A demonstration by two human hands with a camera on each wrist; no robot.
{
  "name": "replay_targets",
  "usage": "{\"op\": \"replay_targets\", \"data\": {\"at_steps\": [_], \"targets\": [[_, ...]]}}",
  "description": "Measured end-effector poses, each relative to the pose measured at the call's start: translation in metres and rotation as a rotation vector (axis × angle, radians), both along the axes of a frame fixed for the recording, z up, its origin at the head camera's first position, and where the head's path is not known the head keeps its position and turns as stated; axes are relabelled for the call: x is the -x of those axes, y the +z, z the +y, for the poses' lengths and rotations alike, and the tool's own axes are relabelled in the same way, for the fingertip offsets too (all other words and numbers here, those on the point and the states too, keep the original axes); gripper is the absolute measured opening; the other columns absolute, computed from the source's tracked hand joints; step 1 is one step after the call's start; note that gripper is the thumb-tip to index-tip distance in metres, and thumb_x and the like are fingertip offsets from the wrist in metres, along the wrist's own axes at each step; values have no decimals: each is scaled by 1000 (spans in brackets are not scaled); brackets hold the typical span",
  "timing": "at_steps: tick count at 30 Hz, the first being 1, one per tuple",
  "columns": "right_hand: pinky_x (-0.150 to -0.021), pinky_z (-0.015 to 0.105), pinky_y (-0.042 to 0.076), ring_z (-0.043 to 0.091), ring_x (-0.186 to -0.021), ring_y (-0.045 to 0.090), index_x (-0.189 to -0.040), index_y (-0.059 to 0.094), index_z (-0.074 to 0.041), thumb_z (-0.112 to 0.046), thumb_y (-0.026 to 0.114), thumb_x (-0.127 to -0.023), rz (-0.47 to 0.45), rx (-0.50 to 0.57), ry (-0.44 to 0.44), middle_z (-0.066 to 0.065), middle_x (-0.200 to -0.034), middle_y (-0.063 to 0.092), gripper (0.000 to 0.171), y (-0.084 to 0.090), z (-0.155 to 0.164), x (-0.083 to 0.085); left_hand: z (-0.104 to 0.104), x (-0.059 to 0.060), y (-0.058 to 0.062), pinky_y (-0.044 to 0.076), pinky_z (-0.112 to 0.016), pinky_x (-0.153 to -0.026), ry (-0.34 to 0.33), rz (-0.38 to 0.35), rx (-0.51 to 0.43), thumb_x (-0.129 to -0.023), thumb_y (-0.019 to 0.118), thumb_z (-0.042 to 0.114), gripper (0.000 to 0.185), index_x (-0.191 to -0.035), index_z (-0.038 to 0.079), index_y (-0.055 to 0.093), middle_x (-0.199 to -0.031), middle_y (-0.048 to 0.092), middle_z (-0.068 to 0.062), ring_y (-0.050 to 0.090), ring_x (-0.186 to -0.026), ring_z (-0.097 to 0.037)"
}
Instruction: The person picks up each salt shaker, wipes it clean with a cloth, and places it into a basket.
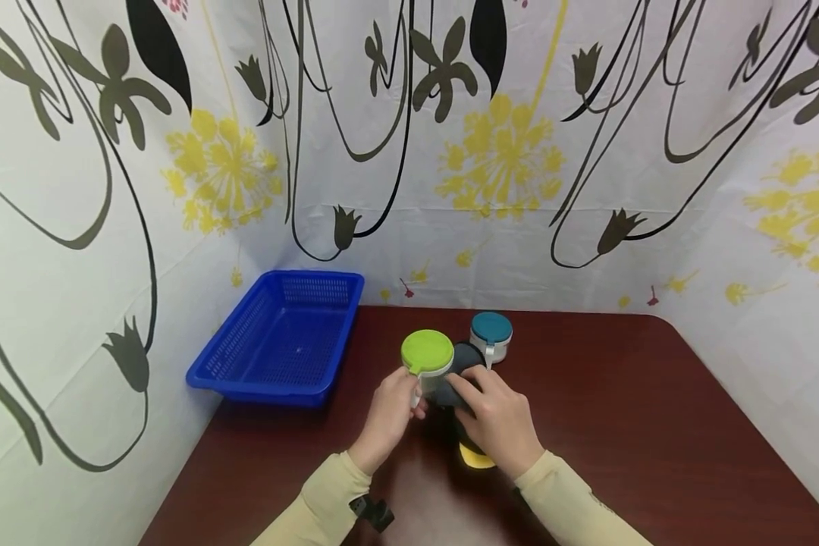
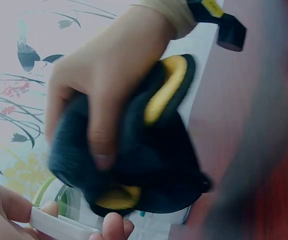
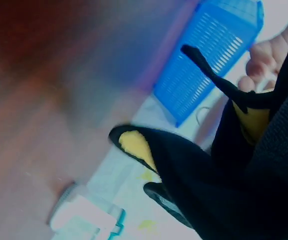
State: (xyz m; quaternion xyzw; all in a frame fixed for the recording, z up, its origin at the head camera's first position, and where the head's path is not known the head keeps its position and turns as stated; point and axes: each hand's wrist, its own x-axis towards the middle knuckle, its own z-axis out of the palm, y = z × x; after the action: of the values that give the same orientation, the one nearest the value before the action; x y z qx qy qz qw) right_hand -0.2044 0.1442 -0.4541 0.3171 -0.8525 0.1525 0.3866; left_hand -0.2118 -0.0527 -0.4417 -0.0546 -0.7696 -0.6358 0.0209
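My left hand (image 1: 390,413) grips the white handle of a jar with a lime-green lid (image 1: 427,350). In the left wrist view, that handle (image 2: 64,226) lies between the thumb and fingers. My right hand (image 1: 501,421) holds a soft black cloth item with yellow inner patches (image 2: 148,155), its thumb pressed over the fabric. The item sits right beside the green-lidded jar, and its yellow part (image 1: 476,456) hangs below the right hand. In the right wrist view, loose black flaps (image 3: 173,155) spread out. Just behind stands a second jar with a teal lid (image 1: 491,327).
A blue plastic basket (image 1: 208,377) with perforated walls stands at the left back of the dark red-brown table (image 1: 621,425). A white patterned cloth (image 1: 396,182) hangs behind and along the sides.
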Motion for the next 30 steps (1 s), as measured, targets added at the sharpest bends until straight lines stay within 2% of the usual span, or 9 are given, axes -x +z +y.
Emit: {"op": "replay_targets", "data": {"at_steps": [5,11,16,22,27,30], "targets": [[-62,44,59,24,-94,66,-121,71,-15,-11,90,-71,49,85,-2,8,-108,61,53,11,-1,-1,5,-4,-5,56,-47,-62,-20,-32,-20,-99,44,20,28,-84,1,58,-72,66,-20,66,-60,-31],[-61,44,59,24,-93,66,-120,72,-14,-11,87,-72,61,105,-6,8,-107,61,50,13,-2,-2,8,-7,-5,56,-47,-64,-21,-37,-41,-99,44,21,29,-84,0,57,-74,65,-22,66,-61,-31],[-63,44,59,24,-95,66,-120,71,-14,-14,87,-74,37,106,-31,7,-108,62,49,12,0,-4,6,-10,-5,55,-43,-63,-23,-40,-52,-99,45,19,28,-84,-1,57,-73,65,-21,66,-62,-32],[-73,45,59,24,-100,64,-123,69,-13,-14,87,-76,-23,123,-62,7,-113,63,50,14,7,-5,6,-12,0,52,-32,-57,-29,-32,-93,-94,46,13,22,-84,-3,57,-73,66,-24,65,-62,-35],[-72,44,59,24,-100,62,-128,67,-12,-10,86,-79,-48,118,-78,7,-119,64,53,17,14,-2,4,-15,6,48,-30,-56,-46,-29,-115,-92,46,11,21,-83,-4,56,-74,66,-25,65,-62,-36],[-70,43,59,24,-100,60,-130,66,-11,-10,84,-81,-68,89,-88,6,-120,63,52,14,16,-1,2,-17,8,47,-30,-56,-54,-20,-126,-90,47,10,20,-82,-5,56,-74,66,-25,64,-63,-38]]}}
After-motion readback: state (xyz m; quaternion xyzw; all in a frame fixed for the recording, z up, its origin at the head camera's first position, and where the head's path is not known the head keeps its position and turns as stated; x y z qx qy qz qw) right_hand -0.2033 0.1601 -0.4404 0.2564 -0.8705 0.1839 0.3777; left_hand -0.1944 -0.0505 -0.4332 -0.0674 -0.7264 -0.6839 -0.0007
